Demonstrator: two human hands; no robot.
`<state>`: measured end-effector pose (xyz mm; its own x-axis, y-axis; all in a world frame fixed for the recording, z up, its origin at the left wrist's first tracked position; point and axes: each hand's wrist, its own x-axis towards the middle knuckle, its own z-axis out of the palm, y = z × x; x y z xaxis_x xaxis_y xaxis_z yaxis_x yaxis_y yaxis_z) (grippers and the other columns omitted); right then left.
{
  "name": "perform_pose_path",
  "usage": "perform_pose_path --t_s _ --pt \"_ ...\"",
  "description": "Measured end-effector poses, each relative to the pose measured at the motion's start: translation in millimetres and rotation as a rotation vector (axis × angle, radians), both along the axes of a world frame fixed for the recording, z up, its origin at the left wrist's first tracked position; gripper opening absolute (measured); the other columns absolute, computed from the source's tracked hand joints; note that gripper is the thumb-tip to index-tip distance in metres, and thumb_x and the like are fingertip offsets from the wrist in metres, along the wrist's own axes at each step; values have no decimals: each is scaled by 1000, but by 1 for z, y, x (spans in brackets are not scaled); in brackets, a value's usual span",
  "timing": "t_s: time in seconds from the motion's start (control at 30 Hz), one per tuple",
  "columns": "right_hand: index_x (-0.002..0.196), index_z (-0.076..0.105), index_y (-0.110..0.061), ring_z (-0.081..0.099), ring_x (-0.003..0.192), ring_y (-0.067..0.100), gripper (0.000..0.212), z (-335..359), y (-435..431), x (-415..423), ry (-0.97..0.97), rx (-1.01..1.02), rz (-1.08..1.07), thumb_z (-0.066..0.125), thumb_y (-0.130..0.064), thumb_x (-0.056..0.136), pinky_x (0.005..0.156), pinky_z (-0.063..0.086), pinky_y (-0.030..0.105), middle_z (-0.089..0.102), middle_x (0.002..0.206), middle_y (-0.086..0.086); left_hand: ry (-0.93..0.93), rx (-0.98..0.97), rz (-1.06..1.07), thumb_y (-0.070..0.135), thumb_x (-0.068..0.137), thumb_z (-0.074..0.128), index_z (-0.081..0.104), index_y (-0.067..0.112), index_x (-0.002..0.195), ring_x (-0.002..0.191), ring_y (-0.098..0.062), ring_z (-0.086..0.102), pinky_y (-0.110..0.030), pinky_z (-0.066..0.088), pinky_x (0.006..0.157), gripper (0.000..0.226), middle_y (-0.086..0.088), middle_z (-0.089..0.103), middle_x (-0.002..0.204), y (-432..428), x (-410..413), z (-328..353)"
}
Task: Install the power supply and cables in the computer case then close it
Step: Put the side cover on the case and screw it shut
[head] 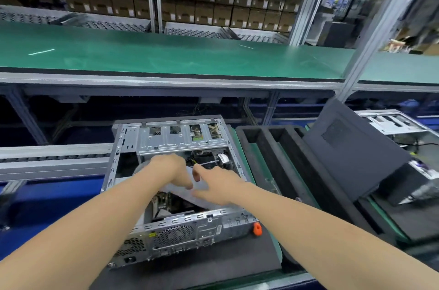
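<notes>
The silver computer case lies open on a dark mat, its rear fan grille facing me. Inside it a grey power supply sits tilted over the middle bay. My left hand curls over the unit's upper left edge and holds it. From the right, my right hand grips the unit, thumb near the left hand's fingers. Behind the hands, yellow and black cables and a white cable lie deeper in the case. My hands hide most of the power supply's top.
A dark grey side panel leans on a black foam tray right of the case. An orange latch sticks out at the case's rear right corner. A green conveyor belt runs across behind, another open chassis at far right.
</notes>
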<state>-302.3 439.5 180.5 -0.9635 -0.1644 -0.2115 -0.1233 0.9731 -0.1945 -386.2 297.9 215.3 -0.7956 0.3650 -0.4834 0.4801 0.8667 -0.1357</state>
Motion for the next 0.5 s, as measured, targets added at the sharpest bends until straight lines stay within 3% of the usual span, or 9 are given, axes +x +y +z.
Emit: perform_pose_path --t_s 0.1,0.2,0.3,0.43,0.5 --pt "117 42 -24 54 67 26 24 -3 -4 2 -26 -17 -33 56 -30 99 55 39 36 48 78 0 128 210 -49 30 90 63 57 13 95 83 -24 60 -36 50 68 18 -1 53 87 4 3 2" --pt "117 47 -24 61 78 32 24 -2 -5 6 -42 -56 -68 59 -24 96 63 52 41 53 83 2 78 370 -48 17 88 65 65 16 89 88 -25 65 -38 57 74 2 -5 65 100 8 7 -1" --pt "110 55 -22 65 77 28 17 3 -1 7 29 -200 -121 59 -17 94 66 56 40 62 83 2 113 528 -31 17 84 65 64 28 86 89 -25 64 -38 57 74 11 -1 68 100 9 6 -1" --pt "104 69 -18 54 70 17 15 22 15 4 190 -348 -187 59 -15 94 65 40 29 57 72 -11 158 761 62 16 83 57 66 30 85 85 -26 65 -36 57 72 17 2 67 85 19 8 7" --pt "103 71 -21 59 72 18 15 36 27 3 253 -376 -220 59 -18 95 65 45 32 65 78 -6 183 843 119 18 84 56 69 30 88 81 -24 67 -38 59 73 18 3 67 81 28 10 15"
